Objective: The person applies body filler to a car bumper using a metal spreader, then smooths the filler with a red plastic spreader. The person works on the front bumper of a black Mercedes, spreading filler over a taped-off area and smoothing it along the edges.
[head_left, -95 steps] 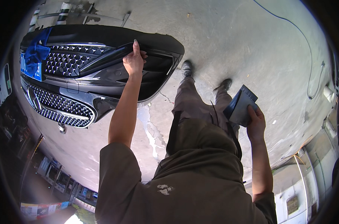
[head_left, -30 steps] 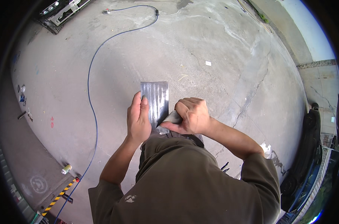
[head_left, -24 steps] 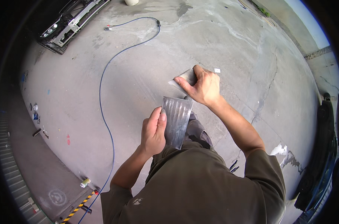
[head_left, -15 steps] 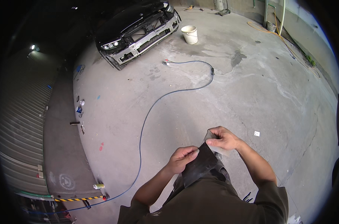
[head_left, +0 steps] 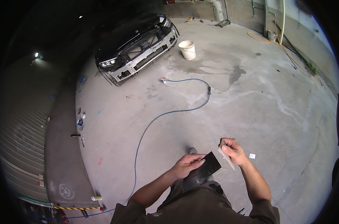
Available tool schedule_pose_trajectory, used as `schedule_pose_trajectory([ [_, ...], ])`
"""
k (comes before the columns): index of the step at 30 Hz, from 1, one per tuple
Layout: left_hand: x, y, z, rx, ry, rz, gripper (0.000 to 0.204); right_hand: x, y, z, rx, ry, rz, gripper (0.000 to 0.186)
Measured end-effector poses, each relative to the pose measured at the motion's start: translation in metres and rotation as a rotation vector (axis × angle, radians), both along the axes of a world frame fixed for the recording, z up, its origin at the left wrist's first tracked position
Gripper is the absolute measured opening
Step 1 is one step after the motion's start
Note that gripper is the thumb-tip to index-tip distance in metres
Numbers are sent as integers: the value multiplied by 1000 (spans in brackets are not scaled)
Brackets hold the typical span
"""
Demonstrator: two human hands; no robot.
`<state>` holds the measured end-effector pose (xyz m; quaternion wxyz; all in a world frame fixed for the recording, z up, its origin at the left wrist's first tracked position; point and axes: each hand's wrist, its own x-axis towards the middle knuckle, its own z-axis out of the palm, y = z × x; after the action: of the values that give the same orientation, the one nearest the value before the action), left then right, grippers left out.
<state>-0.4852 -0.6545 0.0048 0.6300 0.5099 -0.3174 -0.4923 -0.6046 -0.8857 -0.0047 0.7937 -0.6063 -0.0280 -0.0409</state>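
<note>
My left hand is closed on a black rectangular sheet of sandpaper, thumb on top, in front of my body. The sheet is tilted, with its far corner pointing up and to the right. To the right of it, my right hand pinches a smaller piece of sandpaper between thumb and fingers. A pale side of that piece shows, hanging down toward the black sheet. There is a gap between the two pieces. My fingers hide part of both.
A dark car with its front bumper off stands ahead on the left, near a white bucket. A blue hose winds across the concrete floor to a tool. An orange hose lies by the right wall.
My hands have come apart. The piece in my right hand, earlier against the black sheet, is now separate and farther right. The view has tilted up.
</note>
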Motion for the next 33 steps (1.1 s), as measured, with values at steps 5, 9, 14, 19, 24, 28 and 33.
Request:
schedule_pose_trajectory([
  [5, 31, -81, -18, -136, 201, 222, 50, 16, -44, -3, 7, -194, -266, 44],
  [9, 38, -157, -50, -97, 137, -64, 56, 57, -71, -8, 62, 5, -759, 22],
  [14, 109, -276, -79, -108, 487, 67, 55, 101, -130, -3, -522, -95, -482, 30],
  [19, 135, -358, -63, -234, -38, 84, 68, 153, -216, 14, -487, 50, -774, 31],
  [24, 231, -452, -52, 2, 260, 370, 43, 174, -289, 16, -90, -46, -835, 25],
  [28, 267, -499, -35, -143, 324, 325, 33, 206, -401, -1, 487, -89, -874, 28],
  [33, 243, -595, -6, -27, 447, 376, 18, 255, -488, -14, 844, -126, -681, 17],
])
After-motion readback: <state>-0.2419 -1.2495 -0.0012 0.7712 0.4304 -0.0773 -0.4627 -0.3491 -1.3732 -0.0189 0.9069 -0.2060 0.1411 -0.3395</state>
